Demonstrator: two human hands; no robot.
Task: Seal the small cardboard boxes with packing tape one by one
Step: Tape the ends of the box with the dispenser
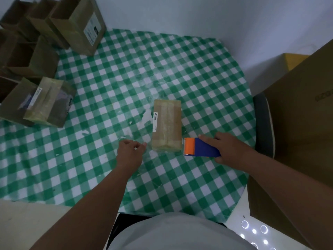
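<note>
Small cardboard box [166, 124] is lying flat on the green-and-white checked tablecloth [100, 159], near the table's middle, long side running away from the person. Tape strips are showing along its top and over the near end; a white label [155, 121] is sitting on its left edge.

Right hand [228, 147] is gripping a blue tape dispenser [202, 147], fingers wrapped round the body. Dispenser's orange head is sitting just right of the box's near right corner; can't tell if it is touching.

Left hand [128, 152] is hovering just left of the box's near end, fingers loosely curled, holding nothing, not touching the box.

Far left of the box, a cluster of brown cardboard boxes [45, 38] is standing, several open-topped. Right of the box, past the table edge, a large brown carton [297, 127] is standing.
</note>
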